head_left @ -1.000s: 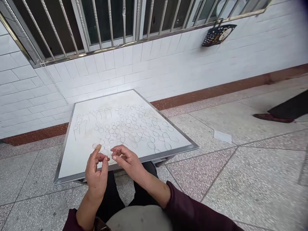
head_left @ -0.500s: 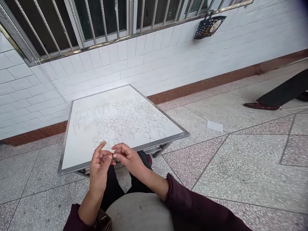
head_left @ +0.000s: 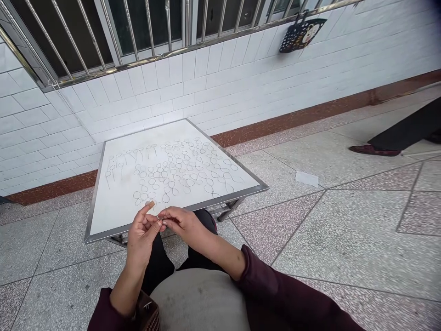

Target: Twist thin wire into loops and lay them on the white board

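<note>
My left hand [head_left: 143, 232] and my right hand [head_left: 182, 225] meet above the near edge of a white table [head_left: 119, 211]. Thumb and fingers of both are pinched on a thin wire [head_left: 155, 211], whose upper end stands out toward the left index finger. That finger is raised and has a tan wrap on its tip. Fingers hide the rest of the wire. Beyond the hands lie many bent wire loops [head_left: 170, 170] in rows on the tabletop. Straight-tailed single-loop wires [head_left: 121, 169] lie at its left side.
A tiled wall with a barred window [head_left: 148, 32] rises behind the table. A dark patterned bag [head_left: 298, 36] hangs from the bars. On the floor at right lies a white paper [head_left: 306, 178]. Another person's leg and shoe [head_left: 375, 150] show at far right.
The wire between my fingers has turned: its free end stood up by the right fingers and now leans toward the left index finger. Both hands stay pinched together. The view has shifted slightly.
</note>
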The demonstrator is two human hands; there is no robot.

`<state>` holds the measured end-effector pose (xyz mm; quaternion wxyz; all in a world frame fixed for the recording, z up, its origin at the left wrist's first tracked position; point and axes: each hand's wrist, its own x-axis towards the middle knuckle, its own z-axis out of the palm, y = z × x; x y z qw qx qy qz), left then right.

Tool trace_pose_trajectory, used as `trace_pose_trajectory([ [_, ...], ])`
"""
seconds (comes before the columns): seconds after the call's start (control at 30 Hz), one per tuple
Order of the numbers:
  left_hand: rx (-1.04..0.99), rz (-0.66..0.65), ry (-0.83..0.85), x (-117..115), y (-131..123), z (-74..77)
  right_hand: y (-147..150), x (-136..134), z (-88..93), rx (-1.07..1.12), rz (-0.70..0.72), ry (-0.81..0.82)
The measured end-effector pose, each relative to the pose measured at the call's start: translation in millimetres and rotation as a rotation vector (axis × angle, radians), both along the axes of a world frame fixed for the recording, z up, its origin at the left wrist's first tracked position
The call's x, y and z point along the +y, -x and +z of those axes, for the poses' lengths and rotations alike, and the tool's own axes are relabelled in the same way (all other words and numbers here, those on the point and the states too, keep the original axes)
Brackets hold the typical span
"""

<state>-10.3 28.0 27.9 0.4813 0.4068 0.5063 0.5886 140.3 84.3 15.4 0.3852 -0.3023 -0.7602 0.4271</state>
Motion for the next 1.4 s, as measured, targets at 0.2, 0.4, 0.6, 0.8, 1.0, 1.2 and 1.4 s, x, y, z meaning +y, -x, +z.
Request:
trace_pose_trajectory([
  [0.2,-0.103,0.119,-0.088,-1.7,-6.5,-4.1,-2.5,-8.3,-1.2,-0.046,-0.067,0.004],
  [0.4,-0.273,0.225,-0.137,-3.7,-7.3,1.6,-1.5,-15.8,-9.5,0.057,-0.063,0.132],
  [0.6,-0.283,0.266,-0.124,-4.6,-0.6,6.9,-0.8,-16.4,-15.8,-0.051,-0.117,-0.149],
  [0.8,-0.299,0.247,-0.109,-5.1,-5.4,4.2,-1.5,-15.5,-12.6,-0.268,-0.071,-0.713],
  [1.0,-0.254,0.256,-0.108,-5.8,-4.1,5.1,3.4,-20.4,-17.0,-0.352,-0.062,-0.775],
  [1.2,-0.283,0.296,-0.169,-5.1,-3.2,6.4,7.3,-25.1,-27.7,-0.358,-0.083,-0.725],
  [1.4,-0.305,0.342,-0.202,-1.5,0.9,4.5,10.0,-30.9,-41.0,-0.323,-0.061,-0.585],
])
